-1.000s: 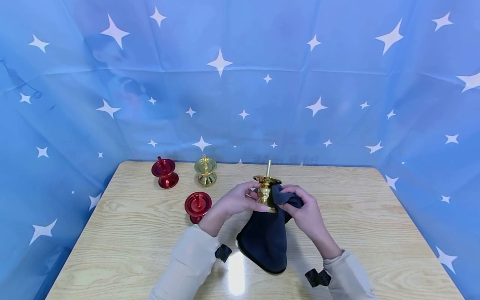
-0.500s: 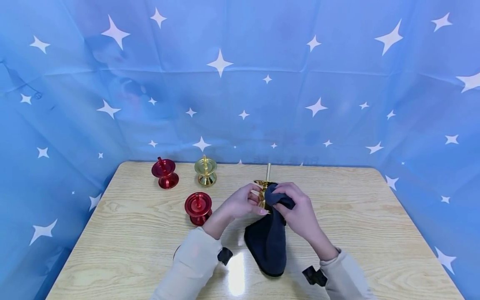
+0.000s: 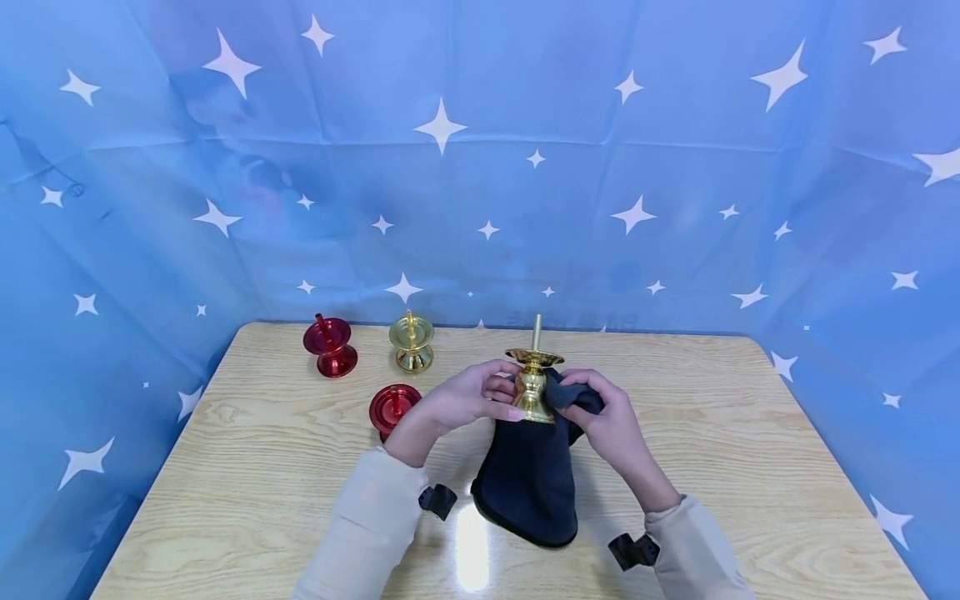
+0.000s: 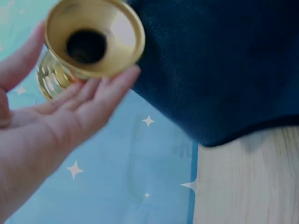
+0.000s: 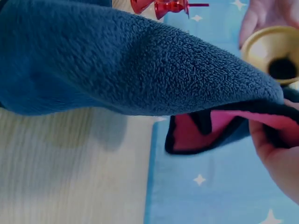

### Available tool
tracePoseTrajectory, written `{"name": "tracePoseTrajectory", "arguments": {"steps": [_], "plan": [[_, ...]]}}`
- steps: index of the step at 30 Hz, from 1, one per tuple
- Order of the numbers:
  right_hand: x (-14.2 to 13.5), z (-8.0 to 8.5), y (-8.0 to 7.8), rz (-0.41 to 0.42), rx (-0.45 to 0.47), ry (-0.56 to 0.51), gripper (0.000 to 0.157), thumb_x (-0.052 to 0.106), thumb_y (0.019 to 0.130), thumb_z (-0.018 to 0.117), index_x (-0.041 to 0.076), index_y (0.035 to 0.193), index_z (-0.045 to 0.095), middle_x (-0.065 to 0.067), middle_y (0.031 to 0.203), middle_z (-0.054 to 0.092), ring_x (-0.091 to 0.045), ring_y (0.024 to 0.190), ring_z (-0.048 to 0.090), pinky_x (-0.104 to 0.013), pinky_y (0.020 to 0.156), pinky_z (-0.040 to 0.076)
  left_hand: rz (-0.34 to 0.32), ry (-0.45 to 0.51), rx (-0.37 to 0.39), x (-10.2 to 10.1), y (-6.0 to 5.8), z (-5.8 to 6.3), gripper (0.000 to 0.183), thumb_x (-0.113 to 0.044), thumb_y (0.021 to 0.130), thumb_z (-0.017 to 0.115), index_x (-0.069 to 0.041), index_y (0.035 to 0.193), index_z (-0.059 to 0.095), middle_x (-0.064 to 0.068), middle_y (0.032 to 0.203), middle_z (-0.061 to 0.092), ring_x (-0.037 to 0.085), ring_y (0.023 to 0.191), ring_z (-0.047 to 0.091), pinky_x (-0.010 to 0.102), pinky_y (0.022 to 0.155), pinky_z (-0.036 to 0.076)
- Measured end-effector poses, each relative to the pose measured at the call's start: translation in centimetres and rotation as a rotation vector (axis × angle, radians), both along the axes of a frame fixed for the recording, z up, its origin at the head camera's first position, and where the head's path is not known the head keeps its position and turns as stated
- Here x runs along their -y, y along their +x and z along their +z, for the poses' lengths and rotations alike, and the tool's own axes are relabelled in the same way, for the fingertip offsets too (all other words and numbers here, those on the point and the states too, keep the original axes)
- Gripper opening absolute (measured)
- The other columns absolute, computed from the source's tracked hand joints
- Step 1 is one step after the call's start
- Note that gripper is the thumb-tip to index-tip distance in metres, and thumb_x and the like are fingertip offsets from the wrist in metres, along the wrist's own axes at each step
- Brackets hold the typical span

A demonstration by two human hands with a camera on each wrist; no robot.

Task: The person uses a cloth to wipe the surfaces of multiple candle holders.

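Observation:
A shiny gold candle holder (image 3: 532, 393), with a wide drip pan and a pale spike, is raised upright over the table. My left hand (image 3: 476, 396) grips it from the left, thumb near the foot. Its hollow underside (image 4: 124, 35) faces the left wrist camera. A dark navy fleecy cloth (image 3: 528, 492) hangs from my right hand (image 3: 613, 427), which pinches a bunched fold at the holder's right side. Pink inner fabric (image 5: 190, 133) shows on part of the cloth in the right wrist view.
To the left stand a red candle holder (image 3: 336, 358) and a smaller gold candle holder (image 3: 414, 357) at the back. Another red candle holder (image 3: 392, 407) is partly behind my left wrist. A blue starry curtain (image 3: 480, 208) rises beyond the wooden table (image 3: 720, 467).
Half a second ago the cloth covered more of the gold holder's body; now the body shows. Both hands have shifted slightly apart, and my left wrist hides more of the near red holder.

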State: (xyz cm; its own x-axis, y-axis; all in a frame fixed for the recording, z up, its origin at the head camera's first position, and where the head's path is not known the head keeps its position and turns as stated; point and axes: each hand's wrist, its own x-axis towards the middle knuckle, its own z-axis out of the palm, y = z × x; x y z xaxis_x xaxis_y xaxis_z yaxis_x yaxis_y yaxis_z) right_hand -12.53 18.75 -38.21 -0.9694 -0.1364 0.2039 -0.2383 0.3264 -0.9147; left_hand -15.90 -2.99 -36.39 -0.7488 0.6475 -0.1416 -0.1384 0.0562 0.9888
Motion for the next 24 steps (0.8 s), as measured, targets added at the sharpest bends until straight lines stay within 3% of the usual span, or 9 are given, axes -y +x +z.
{"name": "tracePoseTrajectory", "arguments": {"steps": [5, 9, 11, 19, 24], "plan": [[0.8, 0.9, 0.5, 0.04, -0.153, 0.035, 0.023, -0.011, 0.078, 0.064, 0.003, 0.096, 0.062, -0.012, 0.113, 0.057, -0.028, 0.107, 0.052, -0.021, 0.083, 0.047, 0.111, -0.144, -0.017, -0.8, 0.3, -0.2, 0.053, 0.005, 0.081, 0.064, 0.006, 0.128, 0.038, 0.02, 0.105, 0.057, 0.028, 0.098, 0.057, 0.032, 0.082, 0.049], [1.4, 1.7, 0.9, 0.087, -0.288, 0.089, 0.024, -0.012, 0.077, 0.064, 0.005, 0.094, 0.063, -0.009, 0.11, 0.058, -0.026, 0.108, 0.051, -0.019, 0.087, 0.044, 0.122, -0.179, -0.03, -0.9, 0.4, -0.1, 0.054, 0.001, 0.082, 0.065, 0.004, 0.129, 0.038, 0.017, 0.106, 0.056, 0.028, 0.1, 0.055, 0.032, 0.082, 0.049], [1.3, 2.0, 1.0, 0.09, -0.306, 0.094, 0.025, -0.013, 0.078, 0.064, 0.006, 0.094, 0.063, -0.008, 0.11, 0.058, -0.024, 0.109, 0.05, -0.018, 0.088, 0.043, 0.101, -0.139, -0.031, -0.8, 0.4, 0.0, 0.053, 0.003, 0.083, 0.063, 0.004, 0.129, 0.038, 0.018, 0.107, 0.055, 0.027, 0.101, 0.055, 0.032, 0.083, 0.049], [0.0, 1.6, 0.7, 0.062, -0.182, -0.01, 0.022, -0.01, 0.079, 0.064, 0.003, 0.097, 0.06, -0.01, 0.116, 0.055, -0.018, 0.113, 0.049, -0.019, 0.089, 0.044, -0.018, 0.135, 0.072, 0.7, 0.2, 0.1, 0.054, 0.01, 0.086, 0.051, 0.01, 0.134, 0.027, 0.017, 0.107, 0.05, 0.014, 0.088, 0.055, 0.035, 0.086, 0.048], [-0.4, 0.9, 0.4, 0.047, -0.065, -0.027, 0.021, -0.007, 0.081, 0.063, 0.002, 0.099, 0.058, -0.01, 0.118, 0.054, -0.017, 0.108, 0.051, -0.022, 0.083, 0.048, -0.056, 0.183, 0.082, 0.9, 0.2, 0.7, 0.054, 0.012, 0.086, 0.05, 0.01, 0.134, 0.025, 0.021, 0.114, 0.049, 0.016, 0.094, 0.054, 0.032, 0.086, 0.048]]}}
